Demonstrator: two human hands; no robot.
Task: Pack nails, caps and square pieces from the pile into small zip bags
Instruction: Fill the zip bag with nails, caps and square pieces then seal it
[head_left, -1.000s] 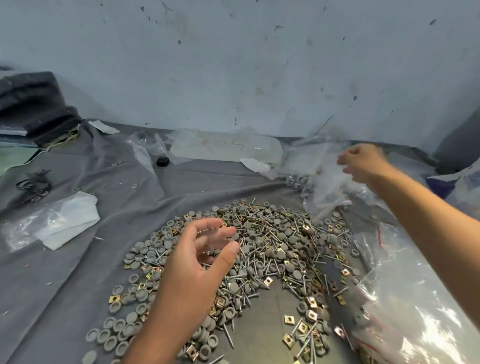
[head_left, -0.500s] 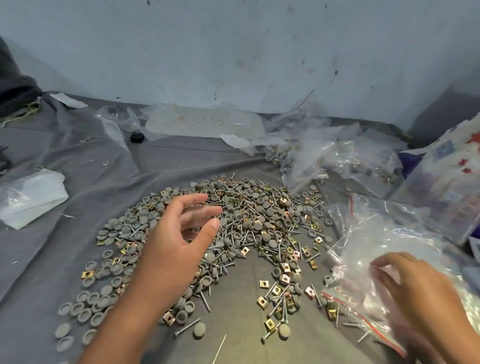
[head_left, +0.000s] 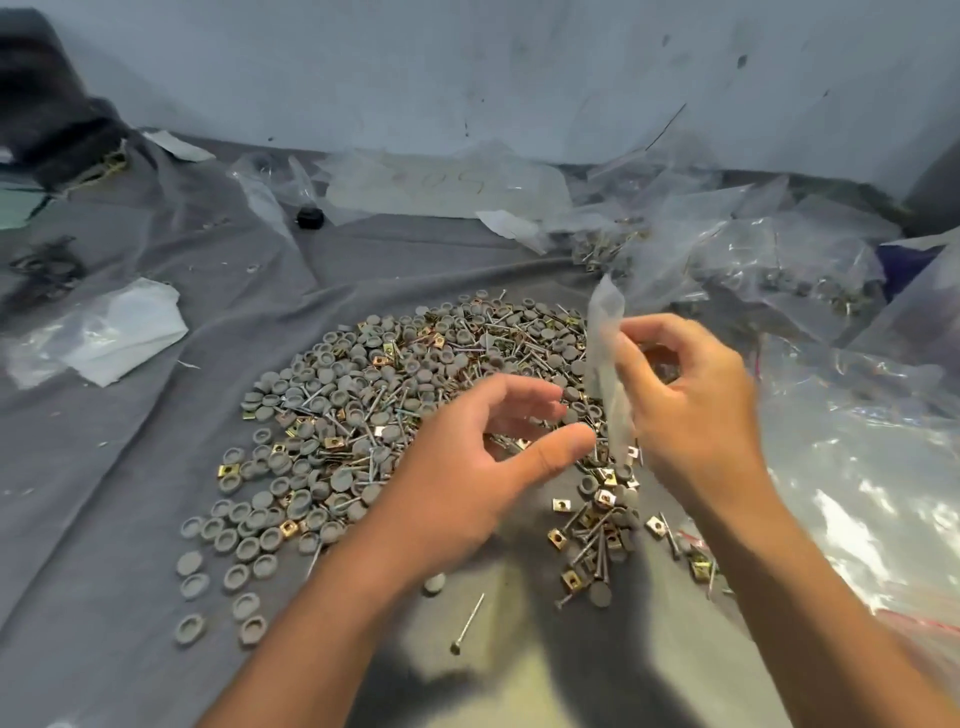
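A wide pile (head_left: 363, 405) of grey round caps, steel nails and brass square pieces lies on a grey cloth (head_left: 119, 519). My right hand (head_left: 691, 415) pinches a small clear zip bag (head_left: 605, 364) and holds it upright over the pile's right side. My left hand (head_left: 483, 467) hovers over the pile just left of the bag, fingers loosely curved, thumb out, holding nothing that I can see. A single nail (head_left: 467, 623) lies alone near the front.
A heap of clear plastic bags (head_left: 857, 467) lies at the right. Filled small bags (head_left: 753, 260) sit at the back right by the wall. A white folded bag (head_left: 119, 332) lies at the left, and a black cap (head_left: 310, 217) at the back.
My right hand came from the bag heap at the right to the pile, now holding a small zip bag upright. My left hand stayed over the pile, now close to the bag.
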